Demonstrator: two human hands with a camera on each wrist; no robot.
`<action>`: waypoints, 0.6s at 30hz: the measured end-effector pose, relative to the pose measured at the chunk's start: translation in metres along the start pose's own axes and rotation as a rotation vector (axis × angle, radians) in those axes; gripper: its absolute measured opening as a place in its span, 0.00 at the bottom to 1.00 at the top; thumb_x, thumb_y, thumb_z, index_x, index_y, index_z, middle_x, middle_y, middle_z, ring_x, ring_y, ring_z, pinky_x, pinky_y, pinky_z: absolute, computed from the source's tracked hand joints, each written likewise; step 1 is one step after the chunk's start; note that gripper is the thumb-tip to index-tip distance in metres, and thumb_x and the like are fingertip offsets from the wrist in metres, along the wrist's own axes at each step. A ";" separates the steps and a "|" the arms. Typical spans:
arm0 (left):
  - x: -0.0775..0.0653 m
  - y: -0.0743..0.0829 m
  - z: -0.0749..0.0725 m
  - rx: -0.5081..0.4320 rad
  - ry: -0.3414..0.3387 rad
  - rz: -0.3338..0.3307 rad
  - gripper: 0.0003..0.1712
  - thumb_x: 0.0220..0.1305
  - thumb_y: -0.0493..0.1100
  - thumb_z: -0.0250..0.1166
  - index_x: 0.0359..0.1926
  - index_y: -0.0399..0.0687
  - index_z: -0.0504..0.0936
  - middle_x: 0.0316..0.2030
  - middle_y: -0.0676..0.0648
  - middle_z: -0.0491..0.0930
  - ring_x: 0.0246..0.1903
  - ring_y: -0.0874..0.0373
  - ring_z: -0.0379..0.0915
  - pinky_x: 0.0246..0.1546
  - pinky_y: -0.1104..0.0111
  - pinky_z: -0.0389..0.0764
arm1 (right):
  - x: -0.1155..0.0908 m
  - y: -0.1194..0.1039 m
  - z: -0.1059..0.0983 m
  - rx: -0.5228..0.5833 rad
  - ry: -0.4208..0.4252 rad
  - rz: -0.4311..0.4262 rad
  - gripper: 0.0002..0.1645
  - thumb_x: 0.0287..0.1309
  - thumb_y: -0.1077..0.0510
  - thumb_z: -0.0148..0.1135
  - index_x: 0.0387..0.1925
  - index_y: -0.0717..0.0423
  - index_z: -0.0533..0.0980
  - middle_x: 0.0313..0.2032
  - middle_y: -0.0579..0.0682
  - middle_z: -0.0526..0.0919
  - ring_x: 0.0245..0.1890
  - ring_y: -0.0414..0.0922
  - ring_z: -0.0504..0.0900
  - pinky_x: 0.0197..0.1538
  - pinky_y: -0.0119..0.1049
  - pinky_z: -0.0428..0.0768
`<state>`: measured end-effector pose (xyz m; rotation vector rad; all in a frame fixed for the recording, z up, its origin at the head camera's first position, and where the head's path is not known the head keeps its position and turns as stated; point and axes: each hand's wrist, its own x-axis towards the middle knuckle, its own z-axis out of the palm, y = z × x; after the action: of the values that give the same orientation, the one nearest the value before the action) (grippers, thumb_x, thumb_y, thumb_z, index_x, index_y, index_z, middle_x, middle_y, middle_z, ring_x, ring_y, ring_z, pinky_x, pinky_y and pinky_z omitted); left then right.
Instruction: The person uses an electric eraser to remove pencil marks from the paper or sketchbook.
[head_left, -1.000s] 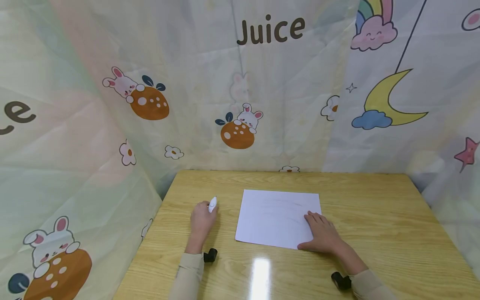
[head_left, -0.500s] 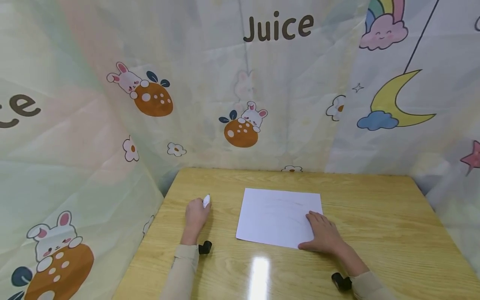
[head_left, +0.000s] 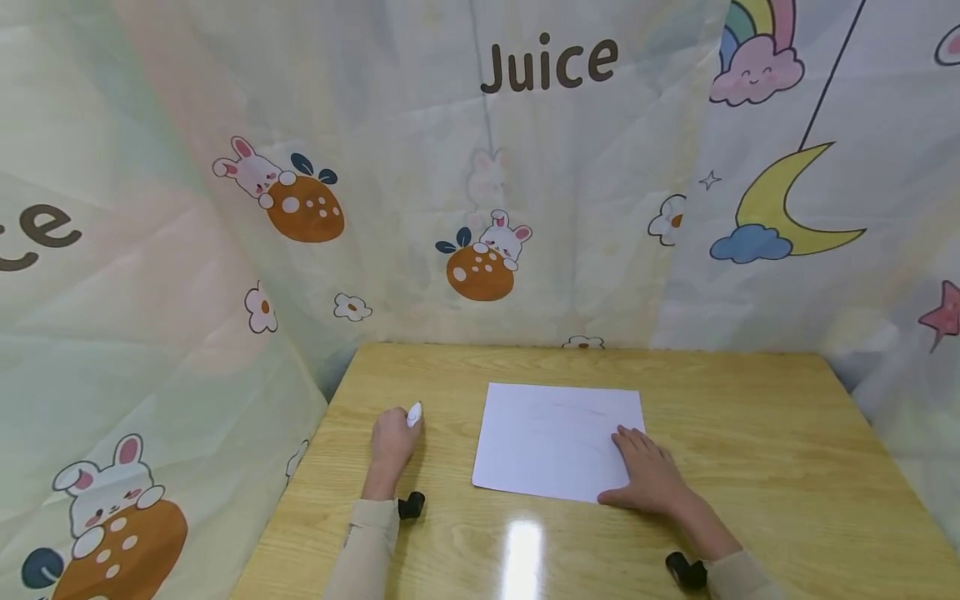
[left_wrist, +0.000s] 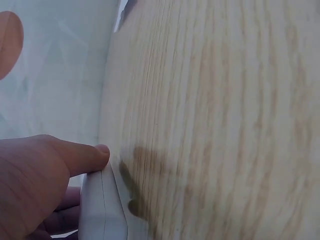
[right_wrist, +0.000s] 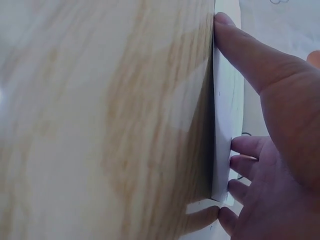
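Observation:
In the head view my left hand (head_left: 393, 437) is on the left side of the table, away from the paper. It grips a white pen-like object (head_left: 414, 414) whose narrow tip points up and away. The left wrist view shows my thumb along the white pen-like object's (left_wrist: 102, 210) seamed body; its exact kind is unclear. A sheet of white paper (head_left: 551, 442) with faint curved streaks lies at mid-table. Across its right edge rests my right hand (head_left: 652, 475), thumb spread from the fingers at the near corner. In the right wrist view these fingers (right_wrist: 245, 165) touch the sheet.
The wooden table (head_left: 765, 450) reaches back to a patterned fabric curtain (head_left: 585, 167); more curtain closes in on the left and right. A bright light reflection lies on the tabletop in front of the paper. Small black devices (head_left: 686, 571) sit at both wrists.
My left hand has shifted slightly left, farther from the paper, still gripping the white pen-like object. The right hand and the paper have stayed put; the head view has tilted a little.

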<state>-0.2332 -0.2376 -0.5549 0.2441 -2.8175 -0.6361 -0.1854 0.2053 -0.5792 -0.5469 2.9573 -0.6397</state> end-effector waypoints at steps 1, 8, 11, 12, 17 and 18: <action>0.000 -0.001 0.000 -0.005 -0.003 -0.002 0.15 0.57 0.42 0.71 0.21 0.36 0.80 0.17 0.44 0.76 0.17 0.53 0.70 0.21 0.59 0.75 | 0.000 0.000 0.001 -0.001 0.003 0.003 0.68 0.35 0.25 0.71 0.67 0.68 0.63 0.68 0.67 0.60 0.67 0.67 0.55 0.59 0.70 0.55; -0.003 -0.002 -0.001 -0.026 -0.038 -0.029 0.14 0.57 0.42 0.71 0.28 0.32 0.82 0.23 0.40 0.80 0.23 0.51 0.75 0.28 0.56 0.78 | 0.000 0.000 0.003 0.020 0.000 0.005 0.69 0.35 0.24 0.70 0.67 0.67 0.63 0.69 0.66 0.59 0.69 0.67 0.51 0.59 0.71 0.52; -0.004 -0.002 -0.001 -0.029 -0.035 -0.033 0.14 0.57 0.43 0.71 0.29 0.32 0.83 0.24 0.40 0.80 0.24 0.50 0.76 0.29 0.55 0.78 | 0.000 0.000 0.003 0.023 0.017 -0.005 0.67 0.36 0.25 0.71 0.67 0.67 0.63 0.69 0.65 0.58 0.69 0.65 0.51 0.60 0.70 0.53; -0.004 -0.002 -0.001 -0.028 -0.034 -0.031 0.14 0.57 0.43 0.71 0.29 0.32 0.83 0.24 0.40 0.80 0.24 0.50 0.76 0.28 0.55 0.78 | -0.001 0.000 0.002 0.026 0.024 -0.014 0.66 0.37 0.26 0.71 0.67 0.67 0.63 0.69 0.66 0.58 0.69 0.66 0.51 0.59 0.70 0.54; -0.005 -0.003 0.000 -0.031 -0.025 -0.041 0.16 0.57 0.45 0.71 0.29 0.33 0.83 0.24 0.40 0.80 0.23 0.50 0.75 0.28 0.55 0.77 | -0.003 -0.004 0.000 0.030 0.038 -0.028 0.63 0.40 0.28 0.71 0.66 0.67 0.65 0.69 0.65 0.60 0.69 0.65 0.54 0.58 0.70 0.55; -0.005 -0.004 0.001 -0.032 -0.024 -0.044 0.16 0.57 0.46 0.71 0.29 0.33 0.83 0.24 0.40 0.80 0.23 0.50 0.75 0.27 0.55 0.77 | -0.004 -0.004 0.000 0.032 0.042 -0.029 0.62 0.40 0.28 0.71 0.66 0.67 0.65 0.69 0.65 0.60 0.69 0.65 0.55 0.58 0.70 0.55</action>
<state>-0.2286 -0.2399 -0.5581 0.2957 -2.8292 -0.6972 -0.1805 0.2030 -0.5770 -0.5824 2.9774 -0.7078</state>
